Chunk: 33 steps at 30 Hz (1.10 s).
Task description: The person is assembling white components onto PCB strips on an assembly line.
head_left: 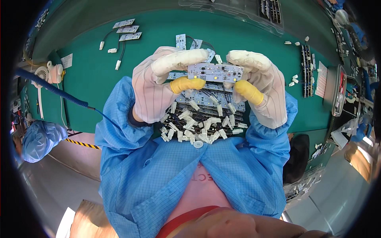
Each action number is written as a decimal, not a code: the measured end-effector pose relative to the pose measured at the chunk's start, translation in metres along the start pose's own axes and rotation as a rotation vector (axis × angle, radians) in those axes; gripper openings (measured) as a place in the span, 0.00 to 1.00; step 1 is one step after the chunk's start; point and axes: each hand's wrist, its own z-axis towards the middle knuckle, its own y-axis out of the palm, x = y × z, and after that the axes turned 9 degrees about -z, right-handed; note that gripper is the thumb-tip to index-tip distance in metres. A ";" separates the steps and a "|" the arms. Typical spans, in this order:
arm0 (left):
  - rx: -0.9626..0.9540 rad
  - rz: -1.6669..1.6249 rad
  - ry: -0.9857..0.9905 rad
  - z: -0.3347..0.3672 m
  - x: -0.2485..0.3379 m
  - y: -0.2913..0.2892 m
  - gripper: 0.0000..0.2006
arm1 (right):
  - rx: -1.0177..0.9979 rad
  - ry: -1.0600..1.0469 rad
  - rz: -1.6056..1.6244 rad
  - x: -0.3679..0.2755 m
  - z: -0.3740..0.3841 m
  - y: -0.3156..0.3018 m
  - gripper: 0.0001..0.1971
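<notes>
Between my two gloved hands I hold up a small white circuit board (216, 72) with yellow LEDs and black parts. My left hand (168, 77), in a striped white glove with a yellow thumb cover, pinches the board's left end. At the other end, my right hand (256, 81) closes on it, gloved the same way. Below and behind lies a heap of similar boards (198, 99) with dark wires and many white plug connectors (202, 129), close to my chest. More boards (181, 41) with leads lie just beyond my hands, partly hidden by them.
Three boards (129, 29) with wired connectors lie at the far left of the green mat (91, 79). A small white fan (49, 74) and a blue coiled cord (51, 88) are on the left. Stacked board strips (306, 71) stand right, loose connectors (293, 80) beside them. A clear tray (234, 14) sits behind.
</notes>
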 end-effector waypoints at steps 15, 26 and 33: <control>-0.179 0.141 -0.380 0.008 -0.002 -0.006 0.09 | -0.047 0.204 0.022 0.011 0.012 -0.002 0.17; -0.016 1.068 -0.043 0.056 -0.111 -0.197 0.12 | 0.068 0.011 -0.423 0.024 0.028 -0.007 0.17; -0.074 0.798 -0.113 0.061 -0.101 -0.194 0.16 | -0.238 -0.384 -1.232 0.067 0.053 -0.005 0.18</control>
